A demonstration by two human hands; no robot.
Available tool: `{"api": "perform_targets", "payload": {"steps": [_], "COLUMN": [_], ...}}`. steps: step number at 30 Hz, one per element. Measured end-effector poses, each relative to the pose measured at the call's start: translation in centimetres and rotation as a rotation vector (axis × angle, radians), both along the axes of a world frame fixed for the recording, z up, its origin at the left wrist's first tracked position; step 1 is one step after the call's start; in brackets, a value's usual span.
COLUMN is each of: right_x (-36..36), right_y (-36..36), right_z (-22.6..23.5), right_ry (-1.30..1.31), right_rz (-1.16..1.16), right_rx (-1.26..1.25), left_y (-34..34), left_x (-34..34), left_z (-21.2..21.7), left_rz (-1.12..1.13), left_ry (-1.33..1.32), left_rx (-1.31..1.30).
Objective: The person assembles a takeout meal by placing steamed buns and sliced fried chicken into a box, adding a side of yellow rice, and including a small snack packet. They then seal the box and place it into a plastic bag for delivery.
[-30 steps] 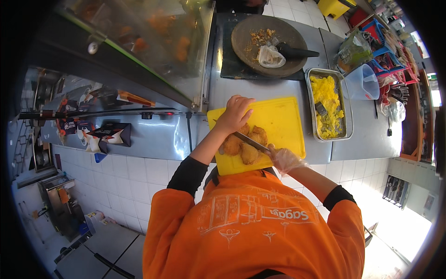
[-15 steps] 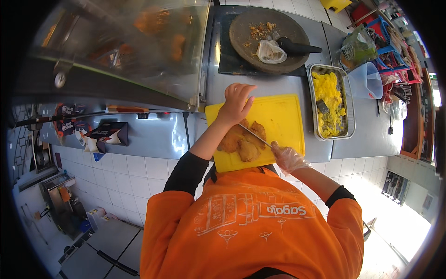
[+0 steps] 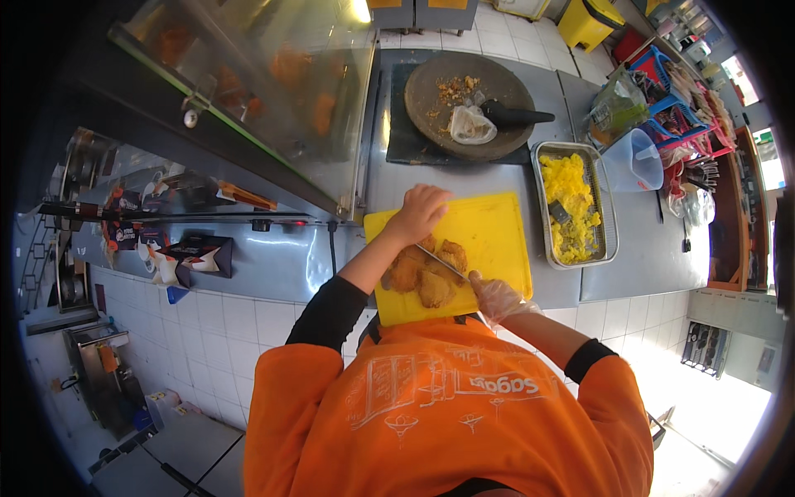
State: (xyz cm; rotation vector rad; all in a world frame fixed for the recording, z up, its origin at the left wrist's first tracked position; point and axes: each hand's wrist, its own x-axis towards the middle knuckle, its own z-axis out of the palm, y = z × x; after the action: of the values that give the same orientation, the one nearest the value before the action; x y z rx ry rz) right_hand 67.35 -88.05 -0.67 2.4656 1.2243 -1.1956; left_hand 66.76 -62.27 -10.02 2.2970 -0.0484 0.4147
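Now, from the head view, we look down on a yellow board (image 3: 489, 240) lying on the grey surface (image 3: 638, 265). On its near part lie the fried pieces (image 3: 426, 273), golden-brown and crusted, bunched together and touching one another.

Our left hand (image 3: 418, 214), bare, rests on the far edge of the pieces, fingers curled down over them and pinning them to the board; its grip is closed on the food. Our right hand (image 3: 497, 298), in a clear glove, is closed round the handle of a knife (image 3: 443, 263), whose thin blade runs slantwise across the pieces toward the left hand.

We judge the pieces light and rather brittle outside, soft within, likely greasy, so they may slide or shed crumbs under the blade. They are best held from above, at the thicker end, with fingertips tucked back from the edge.

Just right of the board stands a metal tray (image 3: 540, 207) of yellow food. Beyond the board sits a round dark pan (image 3: 431, 108) with crumbs, a crumpled clear bag (image 3: 472, 126) and a black tool (image 3: 513, 116). A clear jug (image 3: 636, 161) stands further right. To the left rises a glass case (image 3: 273, 91).
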Motion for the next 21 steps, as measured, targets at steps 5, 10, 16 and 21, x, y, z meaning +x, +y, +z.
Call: {"api": "perform_targets", "payload": {"steps": [5, 10, 16, 21], "right_x": [0.3, 0.7, 2.5, 2.5], "right_y": [-0.5, -2.4, -1.5, -1.0], "right_z": [1.3, 1.6, 0.6, 0.4], "right_ry": [0.103, 0.016, 0.014, 0.002], "right_rz": [-0.152, -0.19, -0.106, -0.006], "right_rx": [0.037, -0.027, -0.006, -0.001], "left_y": [-0.4, -1.5, -1.6, -0.4], "left_x": [-0.3, 1.5, 2.0, 1.7], "left_z": [3.4, 5.7, 2.6, -0.2], "left_rz": [0.076, 0.023, 0.075, 0.134], "left_ry": [-0.066, -0.224, -0.09, 0.072], "left_rx": [0.13, 0.11, 0.053, -0.048]}}
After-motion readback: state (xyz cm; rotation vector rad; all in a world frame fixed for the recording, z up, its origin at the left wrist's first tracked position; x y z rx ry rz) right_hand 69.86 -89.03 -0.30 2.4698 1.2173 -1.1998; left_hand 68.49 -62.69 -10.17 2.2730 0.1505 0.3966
